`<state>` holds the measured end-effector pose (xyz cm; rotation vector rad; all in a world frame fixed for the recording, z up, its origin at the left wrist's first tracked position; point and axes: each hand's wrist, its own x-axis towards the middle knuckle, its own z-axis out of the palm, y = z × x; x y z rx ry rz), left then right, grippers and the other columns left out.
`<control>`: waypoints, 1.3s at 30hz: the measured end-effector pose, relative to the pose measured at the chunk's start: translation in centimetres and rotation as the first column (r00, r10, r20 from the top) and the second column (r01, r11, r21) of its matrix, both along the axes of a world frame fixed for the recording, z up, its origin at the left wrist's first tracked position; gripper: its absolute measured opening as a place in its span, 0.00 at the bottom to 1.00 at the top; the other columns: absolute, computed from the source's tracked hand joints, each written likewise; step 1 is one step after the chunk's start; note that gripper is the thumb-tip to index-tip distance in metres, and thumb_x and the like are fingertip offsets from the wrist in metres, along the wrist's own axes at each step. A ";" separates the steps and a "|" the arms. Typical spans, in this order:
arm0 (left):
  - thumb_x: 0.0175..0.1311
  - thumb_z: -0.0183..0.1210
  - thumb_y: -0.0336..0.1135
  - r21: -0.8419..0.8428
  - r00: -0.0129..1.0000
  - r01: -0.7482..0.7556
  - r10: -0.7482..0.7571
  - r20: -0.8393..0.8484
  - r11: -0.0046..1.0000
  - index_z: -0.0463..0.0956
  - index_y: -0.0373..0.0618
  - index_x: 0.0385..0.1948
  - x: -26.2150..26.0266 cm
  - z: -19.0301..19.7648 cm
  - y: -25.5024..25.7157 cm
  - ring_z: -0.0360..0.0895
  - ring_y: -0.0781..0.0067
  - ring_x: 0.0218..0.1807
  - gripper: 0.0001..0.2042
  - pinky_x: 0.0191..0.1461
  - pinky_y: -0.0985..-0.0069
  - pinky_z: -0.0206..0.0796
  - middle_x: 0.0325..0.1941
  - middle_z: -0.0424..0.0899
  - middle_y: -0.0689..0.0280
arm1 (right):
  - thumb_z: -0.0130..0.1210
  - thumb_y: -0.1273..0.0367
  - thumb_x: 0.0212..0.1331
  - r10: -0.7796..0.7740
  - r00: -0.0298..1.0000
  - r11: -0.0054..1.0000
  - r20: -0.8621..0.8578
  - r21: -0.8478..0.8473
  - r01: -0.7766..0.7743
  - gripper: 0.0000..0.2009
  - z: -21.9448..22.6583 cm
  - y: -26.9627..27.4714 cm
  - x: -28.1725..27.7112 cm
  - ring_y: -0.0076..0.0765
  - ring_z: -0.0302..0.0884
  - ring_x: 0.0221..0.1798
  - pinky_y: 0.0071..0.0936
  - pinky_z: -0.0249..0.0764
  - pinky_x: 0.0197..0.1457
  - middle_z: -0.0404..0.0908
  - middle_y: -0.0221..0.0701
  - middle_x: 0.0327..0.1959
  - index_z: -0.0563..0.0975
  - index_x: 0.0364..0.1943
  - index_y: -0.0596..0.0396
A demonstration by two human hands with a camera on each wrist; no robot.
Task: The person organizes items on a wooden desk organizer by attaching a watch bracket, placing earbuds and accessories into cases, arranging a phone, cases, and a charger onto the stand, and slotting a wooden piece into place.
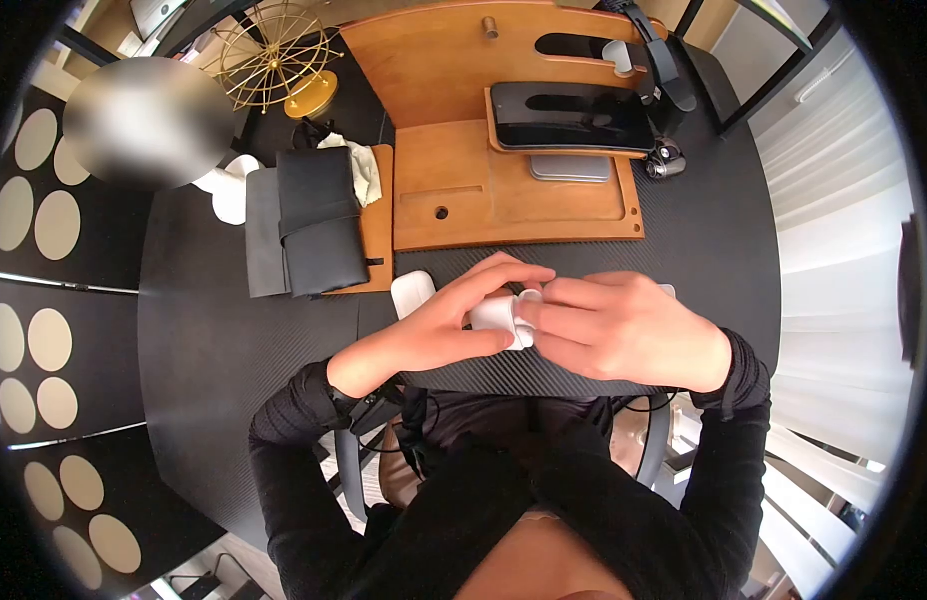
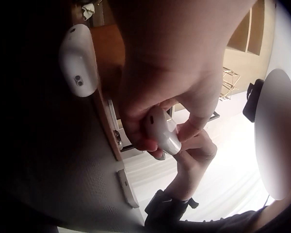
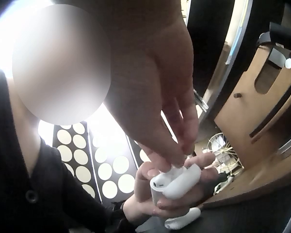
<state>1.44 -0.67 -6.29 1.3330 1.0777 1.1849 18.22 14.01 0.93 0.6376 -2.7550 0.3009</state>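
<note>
My left hand grips a white earbud charging case above the near edge of the desk. In the right wrist view the case's lid stands raised. My right hand comes in from the other side, with thumb and fingertips pinching a small white earbud at the mouth of the case. Fingers hide most of that earbud. A second white earbud case, closed, lies on the desk just beyond my left wrist; the left wrist view shows it too.
A flat pale object lies on the dark desk, mostly behind my right hand. Ahead stands a wooden desk organizer with a black phone-like slab. To its left are a black leather wallet or notebook and a gold wheel ornament.
</note>
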 end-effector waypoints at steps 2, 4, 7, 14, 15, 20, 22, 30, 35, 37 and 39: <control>0.53 0.53 0.22 -0.117 0.982 0.011 0.011 0.187 0.993 0.63 0.43 0.65 0.3 0.5 -0.1 0.64 0.69 0.61 0.31 0.65 0.74 0.56 0.55 0.66 0.63 | 0.57 0.72 0.46 0.000 1.000 0.999 0.018 -0.050 0.001 0.10 -0.3 0.2 -0.2 0.33 0.77 0.41 0.26 0.80 0.36 0.74 0.31 0.37 0.76 0.34 0.59; 0.54 0.54 0.22 -0.091 0.981 0.009 0.009 0.194 0.996 0.63 0.43 0.65 0.0 0.0 -0.1 0.65 0.69 0.61 0.31 0.65 0.74 0.56 0.55 0.65 0.64 | 0.58 0.72 0.47 0.001 0.999 0.995 0.036 -0.101 0.003 0.10 -0.4 0.4 -0.3 0.34 0.78 0.41 0.26 0.80 0.35 0.75 0.31 0.38 0.76 0.35 0.59; 0.55 0.55 0.22 -0.057 0.979 -0.016 0.028 0.203 0.998 0.64 0.42 0.64 0.0 -0.5 -0.2 0.66 0.70 0.60 0.29 0.64 0.74 0.57 0.56 0.65 0.64 | 0.60 0.70 0.52 -0.083 0.996 0.953 -0.028 -0.295 0.071 0.14 0.0 1.3 -0.5 0.38 0.79 0.38 0.29 0.80 0.35 0.76 0.32 0.38 0.76 0.43 0.57; 0.62 0.60 0.24 -0.176 0.883 -0.047 0.123 0.453 0.983 0.69 0.41 0.52 0.1 -1.1 -0.2 0.70 0.76 0.56 0.17 0.60 0.76 0.63 0.55 0.68 0.69 | 0.65 0.63 0.51 -0.149 0.946 0.946 0.289 -0.238 0.222 0.21 0.2 0.0 -0.5 0.41 0.79 0.39 0.35 0.79 0.38 0.71 0.34 0.44 0.74 0.48 0.55; 0.62 0.61 0.23 -0.165 0.879 -0.034 0.108 0.464 0.986 0.64 0.42 0.55 0.3 -1.2 -0.2 0.74 0.76 0.55 0.21 0.56 0.76 0.69 0.56 0.69 0.66 | 0.66 0.62 0.50 -0.139 0.939 0.943 0.315 -0.248 0.223 0.23 -0.3 0.2 -0.5 0.42 0.79 0.41 0.35 0.79 0.38 0.67 0.37 0.48 0.74 0.49 0.53; 0.57 0.65 0.22 -0.330 0.945 -0.062 0.162 0.285 0.942 0.53 0.44 0.59 1.8 -0.1 -1.7 0.75 0.68 0.58 0.32 0.52 0.72 0.75 0.61 0.66 0.58 | 0.66 0.60 0.48 -0.085 0.898 0.945 0.432 -0.251 0.211 0.21 -0.4 0.2 -0.4 0.43 0.79 0.43 0.36 0.79 0.38 0.66 0.36 0.50 0.74 0.45 0.51; 0.55 0.69 0.26 -0.280 0.956 -0.161 0.220 0.196 0.947 0.56 0.43 0.59 2.5 0.1 -2.6 0.74 0.66 0.59 0.33 0.53 0.70 0.75 0.63 0.63 0.57 | 0.67 0.59 0.46 -0.046 0.942 0.976 0.331 -0.187 0.114 0.21 -1.0 0.1 -0.5 0.42 0.79 0.43 0.35 0.79 0.36 0.68 0.36 0.48 0.75 0.43 0.52; 0.41 0.75 0.39 0.187 0.286 -0.366 0.302 -0.909 0.912 0.70 0.42 0.57 -2.4 1.7 -6.5 0.68 0.54 0.60 0.36 0.63 0.60 0.56 0.57 0.71 0.57 | 0.65 0.57 0.52 -0.604 0.794 0.790 0.071 0.187 0.584 0.19 -3.9 3.4 -3.9 0.41 0.82 0.26 0.34 0.75 0.27 0.79 0.37 0.20 0.73 0.32 0.58; 0.44 0.73 0.40 0.189 0.413 -0.348 0.331 -0.849 0.918 0.72 0.43 0.56 -3.0 1.5 -5.3 0.72 0.55 0.56 0.33 0.65 0.62 0.54 0.51 0.77 0.59 | 0.63 0.62 0.52 -0.509 0.858 0.847 0.064 0.212 0.487 0.15 -5.3 4.0 -4.5 0.42 0.83 0.26 0.34 0.76 0.28 0.79 0.37 0.20 0.74 0.32 0.60; 0.44 0.73 0.40 0.231 0.452 -0.363 0.388 -0.803 0.903 0.72 0.43 0.56 -3.0 1.5 -3.9 0.72 0.55 0.56 0.33 0.64 0.63 0.55 0.51 0.77 0.58 | 0.62 0.64 0.52 -0.493 0.869 0.856 0.044 0.204 0.475 0.13 -5.2 4.4 -4.7 0.42 0.83 0.27 0.34 0.76 0.28 0.80 0.37 0.20 0.75 0.32 0.61; 0.46 0.72 0.38 0.311 0.474 -0.374 0.468 -0.746 0.874 0.71 0.44 0.57 -3.1 1.2 -2.3 0.73 0.55 0.56 0.32 0.62 0.65 0.60 0.52 0.76 0.57 | 0.63 0.60 0.53 -0.485 0.869 0.864 0.093 0.203 0.461 0.16 -4.7 4.7 -5.4 0.42 0.84 0.27 0.34 0.76 0.27 0.80 0.37 0.20 0.75 0.30 0.60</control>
